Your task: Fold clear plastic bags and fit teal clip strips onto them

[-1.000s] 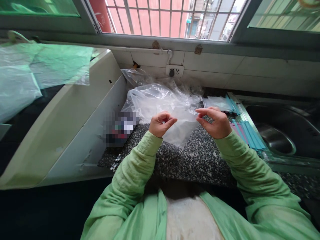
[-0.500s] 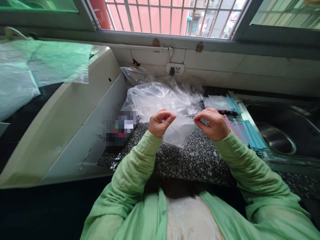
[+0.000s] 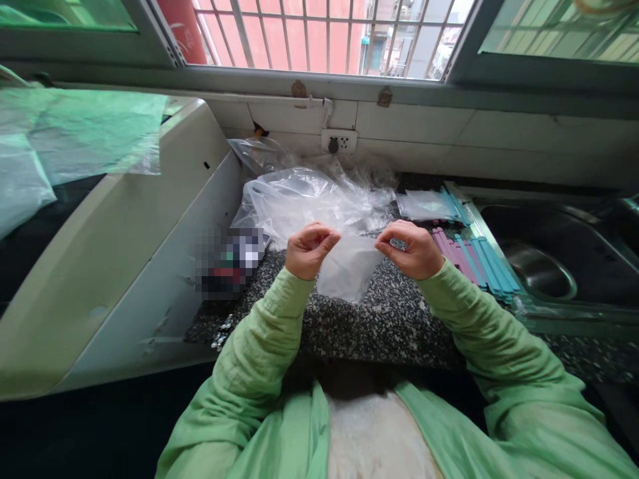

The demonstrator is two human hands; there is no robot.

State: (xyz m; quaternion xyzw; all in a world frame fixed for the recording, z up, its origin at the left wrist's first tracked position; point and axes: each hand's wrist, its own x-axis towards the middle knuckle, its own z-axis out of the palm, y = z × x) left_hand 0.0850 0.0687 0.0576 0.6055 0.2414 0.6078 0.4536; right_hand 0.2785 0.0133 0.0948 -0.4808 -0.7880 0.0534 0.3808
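Observation:
A small translucent plastic bag [image 3: 348, 271] hangs between my two hands above the speckled counter. My left hand [image 3: 308, 249] pinches its upper left corner, thumb against forefinger. On the other side my right hand [image 3: 410, 249] grips the upper right corner in the same way. The bag's top edge is stretched between them, and its lower part hangs loose. Behind it lies a heap of large clear plastic bags [image 3: 294, 196]. Flat blue and pink strips [image 3: 492, 266] lie to the right of my right hand, with a packet of small clear bags [image 3: 423, 205] beyond them.
A steel sink [image 3: 539, 269] is set into the speckled counter [image 3: 369, 332] at right. At left stands a pale, bulky appliance [image 3: 144, 219] with plastic sheeting [image 3: 100, 126] over it. A blurred-out item [image 3: 232, 263] lies beside it. A wall socket [image 3: 339, 141] sits below the barred window.
The view has shifted slightly, so the scene sits a little further left. Both hands keep their pinch on the small bag, which hangs in nearly the same position.

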